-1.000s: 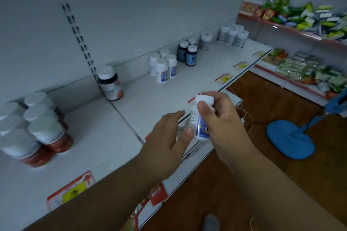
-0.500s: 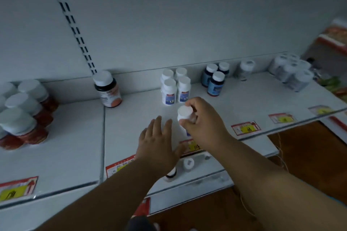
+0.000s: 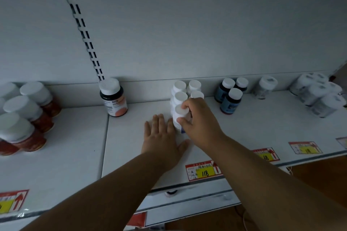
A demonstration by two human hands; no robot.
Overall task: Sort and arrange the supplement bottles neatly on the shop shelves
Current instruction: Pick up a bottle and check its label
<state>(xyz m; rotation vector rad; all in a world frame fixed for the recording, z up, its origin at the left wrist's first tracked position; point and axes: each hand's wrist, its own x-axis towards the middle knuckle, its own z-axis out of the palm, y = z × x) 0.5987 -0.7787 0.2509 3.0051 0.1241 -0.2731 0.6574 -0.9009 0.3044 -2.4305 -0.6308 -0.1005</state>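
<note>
Left hand (image 3: 162,137) lies flat, fingers straight, on the shelf (image 3: 244,127) mid-depth, just left of the white bottle (image 3: 179,116). Right hand (image 3: 199,120) pinches that bottle at cap & side, setting it in front of the white-capped group (image 3: 185,90) near the shelf's back edge. Prob. light, rigid, smooth plastic; best gripped round cap/shoulder.

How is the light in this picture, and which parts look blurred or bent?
Head view: dim, bluish light without glare; the wide lens bows the shelf edge; the wrapped white bottles at far right look soft, while the small white bottle gripped by the right hand and the price tag stay legible.
</note>
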